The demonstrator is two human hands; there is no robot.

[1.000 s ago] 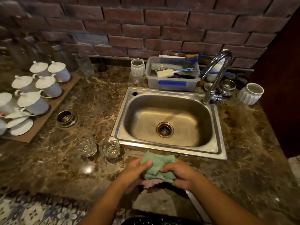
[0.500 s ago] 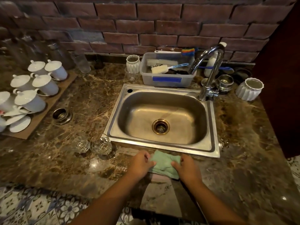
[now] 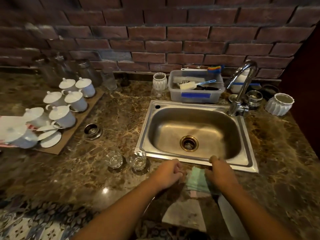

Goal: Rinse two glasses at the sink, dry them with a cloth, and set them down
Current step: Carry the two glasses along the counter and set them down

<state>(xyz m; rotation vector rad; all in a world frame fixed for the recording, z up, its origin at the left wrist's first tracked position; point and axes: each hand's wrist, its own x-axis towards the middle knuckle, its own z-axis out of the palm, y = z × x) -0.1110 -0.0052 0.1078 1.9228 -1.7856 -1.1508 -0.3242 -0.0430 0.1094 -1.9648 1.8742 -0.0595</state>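
Two small clear glasses (image 3: 114, 160) (image 3: 137, 160) stand upright side by side on the marble counter, just left of the steel sink's (image 3: 147, 130) front corner. A folded green cloth (image 3: 196, 181) lies flat on the counter in front of the sink. My left hand (image 3: 168, 174) hovers beside the cloth's left edge with its fingers curled and nothing in them, a short way right of the nearer glass. My right hand (image 3: 219, 174) rests over the cloth's right side, fingers curled at its far edge. The sink basin is dry-looking, and no water runs from the faucet (image 3: 242, 87).
A board with white lidded cups (image 3: 69, 104) and saucers sits at the left. A metal strainer (image 3: 92, 131) lies between it and the sink. Behind the sink are a plastic tub of brushes (image 3: 195, 89), white ribbed pots (image 3: 279, 104) and a brick wall.
The cloth, held bunched between both hands a second ago, now lies on the counter. My left hand has come off it and moved left; my right hand stays on it.
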